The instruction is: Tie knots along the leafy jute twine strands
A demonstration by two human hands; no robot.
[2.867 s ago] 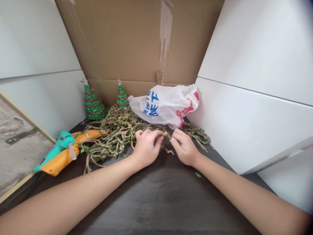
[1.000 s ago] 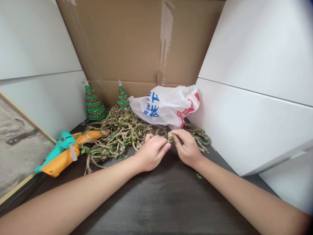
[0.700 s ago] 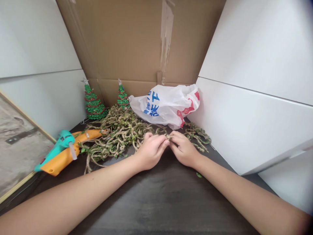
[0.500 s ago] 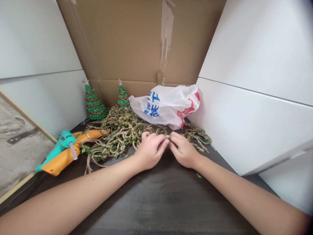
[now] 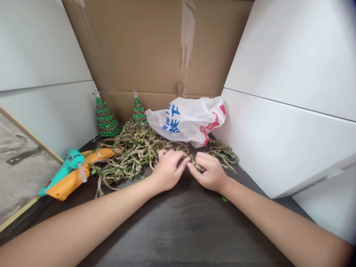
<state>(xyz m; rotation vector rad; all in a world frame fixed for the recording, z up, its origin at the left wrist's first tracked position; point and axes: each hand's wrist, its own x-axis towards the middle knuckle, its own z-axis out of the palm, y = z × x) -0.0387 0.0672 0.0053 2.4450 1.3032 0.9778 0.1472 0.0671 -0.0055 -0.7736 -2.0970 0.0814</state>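
Note:
A tangled pile of jute twine with small green leaves (image 5: pixel 133 154) lies on the dark tabletop (image 5: pixel 178 230). My left hand (image 5: pixel 168 170) pinches a strand at the pile's right side. My right hand (image 5: pixel 208 172) grips the same leafy strand (image 5: pixel 195 162), fingertips close to my left hand's. More of the twine (image 5: pixel 222 152) trails off to the right behind my right hand. A short stretch of the strand is hidden inside my fingers.
A teal and orange hot glue gun (image 5: pixel 69 172) lies left of the pile. Two green glitter tree ornaments (image 5: pixel 105 118) stand behind it, beside a white plastic bag (image 5: pixel 186 120). Cardboard (image 5: pixel 155 48) and white boards (image 5: pixel 278 111) wall the table; a framed picture (image 5: pixel 19 174) leans left.
My hands came together from apart and now have parted slightly, showing a leafy bit of strand between the fingertips. The pile, bag and glue gun stay put.

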